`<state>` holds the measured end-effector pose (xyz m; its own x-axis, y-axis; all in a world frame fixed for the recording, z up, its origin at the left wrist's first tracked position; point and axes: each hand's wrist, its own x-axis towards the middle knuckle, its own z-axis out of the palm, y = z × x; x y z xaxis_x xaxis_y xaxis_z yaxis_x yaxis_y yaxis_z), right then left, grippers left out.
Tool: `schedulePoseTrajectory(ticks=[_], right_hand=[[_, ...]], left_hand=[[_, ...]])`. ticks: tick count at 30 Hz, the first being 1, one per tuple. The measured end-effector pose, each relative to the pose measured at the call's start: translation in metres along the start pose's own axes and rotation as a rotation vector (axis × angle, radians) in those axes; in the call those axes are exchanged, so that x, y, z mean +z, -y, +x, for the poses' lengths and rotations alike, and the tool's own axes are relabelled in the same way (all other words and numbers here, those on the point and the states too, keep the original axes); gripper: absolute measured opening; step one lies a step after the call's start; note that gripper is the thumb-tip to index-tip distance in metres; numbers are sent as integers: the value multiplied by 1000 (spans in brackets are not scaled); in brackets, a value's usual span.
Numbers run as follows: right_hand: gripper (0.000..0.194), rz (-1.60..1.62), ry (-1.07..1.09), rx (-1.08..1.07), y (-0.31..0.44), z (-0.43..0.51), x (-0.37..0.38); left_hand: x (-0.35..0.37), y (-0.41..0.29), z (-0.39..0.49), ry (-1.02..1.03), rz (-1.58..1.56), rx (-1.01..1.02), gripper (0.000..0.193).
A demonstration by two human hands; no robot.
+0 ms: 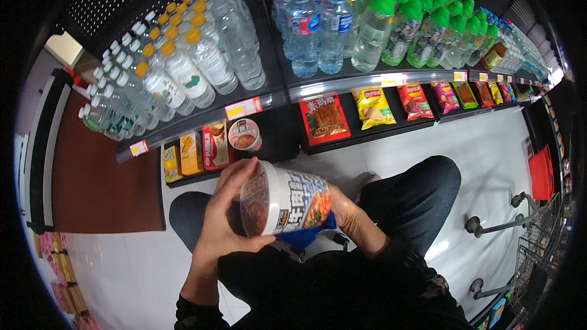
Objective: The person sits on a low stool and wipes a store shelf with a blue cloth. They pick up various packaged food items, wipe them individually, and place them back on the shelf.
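Note:
A large instant noodle cup with printed food pictures is tilted on its side between my hands, above my lap. My left hand grips its lidded end, thumb and fingers spread around the rim. My right hand is at the cup's base; its fingers are mostly hidden behind the cup. A blue cloth shows beneath the cup, by my right hand. Just beyond my left hand, a similar round cup stands on the bottom shelf, beside several snack boxes.
Water bottles with yellow caps and green-capped bottles fill the upper shelf. Below lie a red snack packet and a yellow chip bag. A wire cart stands at right. My bent knees flank the cup over white floor tiles.

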<state>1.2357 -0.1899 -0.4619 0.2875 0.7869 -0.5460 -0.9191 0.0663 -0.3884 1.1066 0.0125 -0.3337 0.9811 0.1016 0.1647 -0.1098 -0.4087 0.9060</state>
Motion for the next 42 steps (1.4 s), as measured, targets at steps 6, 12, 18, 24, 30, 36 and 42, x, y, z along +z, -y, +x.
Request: schedulePoseTrajectory(ticks=[6, 12, 18, 24, 30, 36, 42], right_hand=[[50, 102, 32, 172, -15, 17, 9], [69, -34, -335, 27, 0, 29, 15], [58, -593, -683, -521, 39, 116, -1], [45, -1467, -602, -881, 33, 253, -66], [51, -2080, -399, -1007, -22, 303, -121], [43, -2070, -345, -1133, 23, 375, -140], [39, -1944, -281, -862, 57, 406, -156]], left_hand=[[-14, 11, -11, -54, 362, 41, 107], [-45, 31, -12, -218, 651, -113, 99], [-59, 55, -10, -263, 560, -153, 100], [-60, 55, -3, -219, 514, -307, 113], [-62, 62, 14, -152, 546, -359, 104], [-63, 64, 28, -42, 508, -428, 106], [-64, 57, 35, 22, 454, -584, 109]])
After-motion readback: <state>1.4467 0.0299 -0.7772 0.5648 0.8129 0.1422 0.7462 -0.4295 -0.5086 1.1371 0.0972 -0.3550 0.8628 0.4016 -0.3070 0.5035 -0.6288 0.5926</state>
